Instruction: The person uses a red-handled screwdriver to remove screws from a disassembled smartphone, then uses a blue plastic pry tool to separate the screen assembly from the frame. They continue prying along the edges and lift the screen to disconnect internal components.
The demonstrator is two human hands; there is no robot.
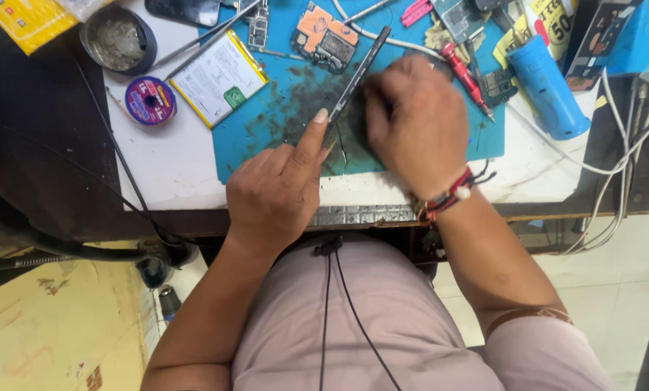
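Stained blue work mat (266, 137), thin black phone frame (357, 72) on edge between hands, left hand (277, 192) fisted with forefinger steadying it, right hand (415, 123) gripping its side.

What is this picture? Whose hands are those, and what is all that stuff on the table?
The camera sits on a person's head and looks down, so you see that person's own two hands and lap. The left hand points one finger up and touches a thin black strip, which looks like the edge of a phone part standing on its side. The right hand, with a red thread bracelet on its wrist, is curled over the same part and seems to steady it. Both work on a stained blue mat on a white table. Around them lie a flat phone battery, small circuit boards, a red screwdriver, a blue tube-shaped tool, a purple spool and a round tin.
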